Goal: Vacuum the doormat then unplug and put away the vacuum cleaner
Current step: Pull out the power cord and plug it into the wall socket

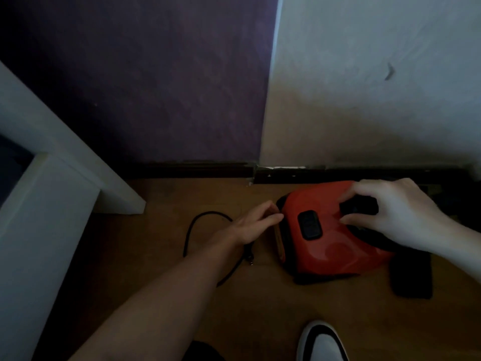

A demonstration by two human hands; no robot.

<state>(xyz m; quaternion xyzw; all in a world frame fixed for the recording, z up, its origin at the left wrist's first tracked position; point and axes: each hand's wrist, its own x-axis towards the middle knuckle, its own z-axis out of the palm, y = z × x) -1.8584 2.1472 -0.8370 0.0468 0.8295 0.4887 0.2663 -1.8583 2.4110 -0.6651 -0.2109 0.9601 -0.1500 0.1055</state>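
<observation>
A red vacuum cleaner (328, 246) with a black button on top sits on the wooden floor close to the dark skirting board. My right hand (390, 212) rests on its top, fingers curled around the black handle. My left hand (255, 222) reaches to the vacuum's left side, fingers extended and touching its edge, holding nothing that I can make out. A black power cord (192, 230) loops on the floor to the left, and its plug (250, 257) lies free just under my left wrist.
A white door frame or furniture edge (52, 183) stands at the left. A purple wall (156, 74) and a white wall (377, 87) meet behind the vacuum. A dark flat object (411, 277) lies right of the vacuum. My white shoe (320, 342) is at the bottom.
</observation>
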